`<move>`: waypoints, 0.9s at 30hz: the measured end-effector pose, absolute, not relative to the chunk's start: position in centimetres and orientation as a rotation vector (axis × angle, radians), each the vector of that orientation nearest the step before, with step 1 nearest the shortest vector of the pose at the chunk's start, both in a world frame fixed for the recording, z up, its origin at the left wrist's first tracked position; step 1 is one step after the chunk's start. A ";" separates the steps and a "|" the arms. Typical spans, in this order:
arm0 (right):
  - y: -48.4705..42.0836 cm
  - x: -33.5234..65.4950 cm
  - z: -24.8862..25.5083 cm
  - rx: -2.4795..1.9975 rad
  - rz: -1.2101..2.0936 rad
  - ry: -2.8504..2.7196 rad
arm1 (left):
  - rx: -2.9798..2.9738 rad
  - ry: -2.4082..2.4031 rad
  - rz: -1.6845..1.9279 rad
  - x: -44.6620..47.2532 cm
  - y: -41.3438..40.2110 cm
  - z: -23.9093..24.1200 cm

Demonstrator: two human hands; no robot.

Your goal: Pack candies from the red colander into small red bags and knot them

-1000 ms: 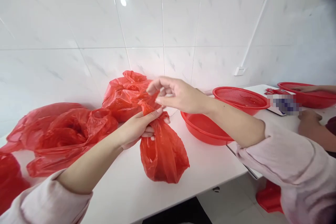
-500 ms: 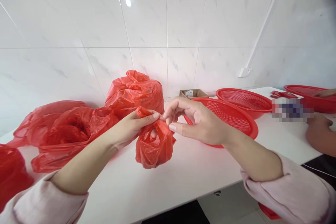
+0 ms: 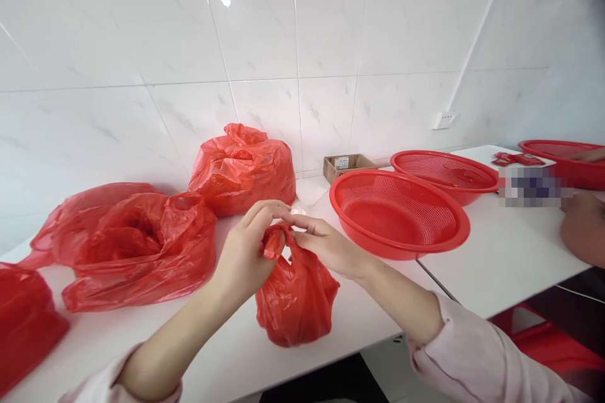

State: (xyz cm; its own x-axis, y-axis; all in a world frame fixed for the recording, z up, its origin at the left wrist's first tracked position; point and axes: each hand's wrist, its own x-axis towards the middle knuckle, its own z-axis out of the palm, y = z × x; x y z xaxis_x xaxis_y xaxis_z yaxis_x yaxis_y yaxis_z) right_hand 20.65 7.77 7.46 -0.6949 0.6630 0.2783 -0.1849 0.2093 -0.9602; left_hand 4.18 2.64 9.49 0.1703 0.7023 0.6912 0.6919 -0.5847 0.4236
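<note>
A small red plastic bag (image 3: 297, 302), bulging with contents I cannot make out, hangs near the front of the white table (image 3: 217, 352). My left hand (image 3: 253, 249) is closed round a twisted end of its top. From the other side my right hand (image 3: 326, 242) pinches the bag's neck, its fingertips almost meeting the left ones. Between the hands the plastic forms a loop with a gap in it. Behind them a large full red bag (image 3: 246, 170) stands against the wall, and an open crumpled red bag (image 3: 142, 245) lies to the left.
Right of my hands stands a red basket (image 3: 401, 220), with a second red basket (image 3: 444, 170) behind it. A small cardboard box (image 3: 347, 164) is by the wall. At far right are red packets (image 3: 517, 158) and another person's arm (image 3: 583, 227). Another red bag (image 3: 26, 321) sits at left.
Both hands have come lower and closer together at the bag's top. My right hand, raised beside the neck before, now grips it. The small bag hangs lower and further right.
</note>
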 end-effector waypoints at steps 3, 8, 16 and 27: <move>7.2 21.8 8.0 -0.453 1.370 -1.929 | 2.486 1.358 1.382 3.7 2.3 8.9; 8.4 25.6 8.2 -0.738 0.645 -2.232 | 2.399 1.566 1.265 0.6 0.3 7.0; 11.3 24.9 6.4 -0.920 1.019 -1.802 | 1.800 1.660 1.406 1.5 -1.6 4.6; 7.5 18.8 -1.7 -1.066 0.771 -1.554 | 1.462 1.628 1.603 6.3 -0.1 -2.0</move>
State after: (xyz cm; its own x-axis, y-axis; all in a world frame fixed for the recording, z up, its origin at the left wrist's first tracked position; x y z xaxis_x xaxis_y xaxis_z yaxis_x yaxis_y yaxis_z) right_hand 18.76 7.50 -1.72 -0.0520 0.9174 0.3944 0.2408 0.3948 -0.8866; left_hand 6.34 -0.12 -1.96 -0.3547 0.8634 0.3588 0.3717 -0.2219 0.9014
